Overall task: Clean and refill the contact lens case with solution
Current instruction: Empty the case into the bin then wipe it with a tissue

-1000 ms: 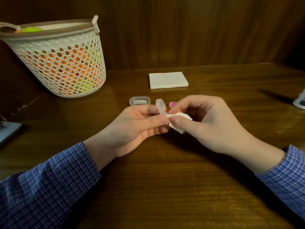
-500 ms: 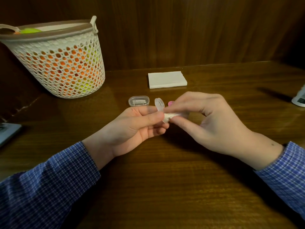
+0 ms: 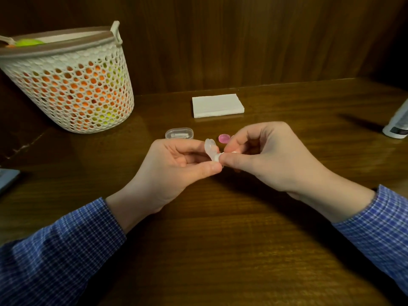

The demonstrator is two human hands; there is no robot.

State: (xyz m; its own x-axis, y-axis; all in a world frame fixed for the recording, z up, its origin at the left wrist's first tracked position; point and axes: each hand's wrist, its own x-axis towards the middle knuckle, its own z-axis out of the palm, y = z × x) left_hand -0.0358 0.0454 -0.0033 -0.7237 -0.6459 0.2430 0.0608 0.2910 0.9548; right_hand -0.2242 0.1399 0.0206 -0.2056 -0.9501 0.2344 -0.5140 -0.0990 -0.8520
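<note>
Left hand (image 3: 176, 166) closed on contact lens case (image 3: 211, 151), pinched between thumb and fingers, held just above worktop (image 3: 220, 239) near its middle. Case clear, tilted, one round well standing up past the fingertips. Right hand (image 3: 269, 157) closed on small wad of white tissue (image 3: 223, 153), thumb and forefinger pressing it against the lower end of the case; only a sliver of tissue visible between the fingers. Both hands touching at the thumbs. Checked blue sleeves (image 3: 55, 250) on both arms.

Pink cap (image 3: 224, 138) lying flat on worktop just behind the hands, partly hidden by right forefinger. Clear oval box (image 3: 179, 133) to its left, beside the left hand's knuckles, a small white item inside, too small to identify. Folded white napkin stack (image 3: 217, 105) further back, centre, well apart from the hands. Perforated white basket (image 3: 72, 85) at far left, brown rim, orange and yellow-green contents showing through the holes. White bottle (image 3: 398, 122) at right edge, cut off by frame, leaning, dark label near its base. Grey flat object (image 3: 7, 178) at left edge, mostly out of frame. Dark wood panelling behind.
</note>
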